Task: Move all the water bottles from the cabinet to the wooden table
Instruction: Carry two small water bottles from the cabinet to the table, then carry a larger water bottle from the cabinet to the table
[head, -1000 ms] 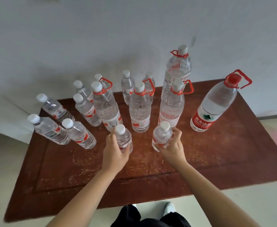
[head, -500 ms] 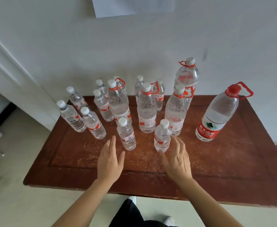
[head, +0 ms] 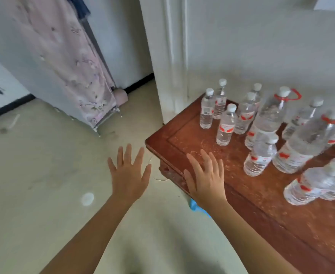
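While the water bottles [head: 226, 125] stand crowded on the far and right part of the wooden table [head: 192, 139], many just beside one another, the risks are judged thus: a further bottle set among them could nudge a neighbour and topple several; a passing arm could catch the table's near-left corner.
Left hand [head: 130, 175]: fingers spread, holding nothing, over the floor left of that corner.
Right hand [head: 206, 180]: fingers spread, holding nothing, over the corner; contact with the wood cannot be told.
Cloth-covered rack [head: 73, 66], possibly the cabinet: far left, well apart; contents hidden.
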Demonstrator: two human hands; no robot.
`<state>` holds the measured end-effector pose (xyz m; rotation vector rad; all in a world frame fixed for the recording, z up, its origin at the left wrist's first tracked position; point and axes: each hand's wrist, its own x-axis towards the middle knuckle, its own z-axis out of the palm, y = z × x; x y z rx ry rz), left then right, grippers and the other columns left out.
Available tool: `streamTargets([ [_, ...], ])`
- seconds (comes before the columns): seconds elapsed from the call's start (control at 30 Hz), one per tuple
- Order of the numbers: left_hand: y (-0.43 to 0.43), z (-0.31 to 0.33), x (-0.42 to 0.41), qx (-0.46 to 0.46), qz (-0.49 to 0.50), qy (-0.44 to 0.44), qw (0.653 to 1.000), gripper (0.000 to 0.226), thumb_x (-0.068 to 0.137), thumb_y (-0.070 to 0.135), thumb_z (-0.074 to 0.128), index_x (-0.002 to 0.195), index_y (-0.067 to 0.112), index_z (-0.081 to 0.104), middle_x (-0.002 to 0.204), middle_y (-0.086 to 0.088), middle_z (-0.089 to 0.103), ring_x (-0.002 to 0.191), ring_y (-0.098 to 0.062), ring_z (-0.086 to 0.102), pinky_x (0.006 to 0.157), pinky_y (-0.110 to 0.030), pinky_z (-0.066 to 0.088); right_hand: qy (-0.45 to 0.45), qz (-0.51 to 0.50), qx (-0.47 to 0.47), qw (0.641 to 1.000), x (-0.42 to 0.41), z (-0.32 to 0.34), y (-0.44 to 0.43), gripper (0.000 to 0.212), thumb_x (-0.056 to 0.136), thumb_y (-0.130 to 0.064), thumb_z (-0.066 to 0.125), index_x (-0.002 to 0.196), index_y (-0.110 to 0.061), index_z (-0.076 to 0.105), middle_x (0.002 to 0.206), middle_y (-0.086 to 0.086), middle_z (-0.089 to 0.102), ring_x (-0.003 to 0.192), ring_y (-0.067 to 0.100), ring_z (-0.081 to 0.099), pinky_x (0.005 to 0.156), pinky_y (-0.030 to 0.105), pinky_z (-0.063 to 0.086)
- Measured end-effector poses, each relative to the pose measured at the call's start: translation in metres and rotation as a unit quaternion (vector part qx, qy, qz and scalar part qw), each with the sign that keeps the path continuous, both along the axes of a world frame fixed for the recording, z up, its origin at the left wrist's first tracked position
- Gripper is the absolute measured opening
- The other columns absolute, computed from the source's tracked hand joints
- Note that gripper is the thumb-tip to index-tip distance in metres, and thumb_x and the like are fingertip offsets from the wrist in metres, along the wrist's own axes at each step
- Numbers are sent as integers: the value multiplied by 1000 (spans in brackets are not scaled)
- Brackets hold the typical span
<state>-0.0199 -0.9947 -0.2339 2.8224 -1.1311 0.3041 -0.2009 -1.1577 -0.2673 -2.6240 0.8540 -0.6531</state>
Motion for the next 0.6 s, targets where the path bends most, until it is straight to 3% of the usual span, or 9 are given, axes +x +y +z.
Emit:
streamTargets([
  [0.2,172,63,92,-125,116,-91,981,63,98,55,42,152,24,43,160,-17,33,148,-44,27,113,-71,22,-42,134,-112,984,162,76,114,54,102,-48,46,151,-26,48,154,19,42,146,48,33,119,68,22],
  [0.4,413,121,170,-114,247,-194,943,62,102,54,40,155,22,38,163,-19,27,151,-44,20,114,-72,20,-104,297,-147,938,324,132,324,59,104,-52,42,157,-27,38,163,19,32,151,47,24,121,66,18],
  [0.6,619,130,176,-104,432,-172,879,66,101,58,32,157,22,31,164,-20,22,151,-44,16,116,-71,18,-145,451,-131,871,415,142,531,57,104,-51,43,156,-28,39,162,15,35,151,44,26,120,65,20],
])
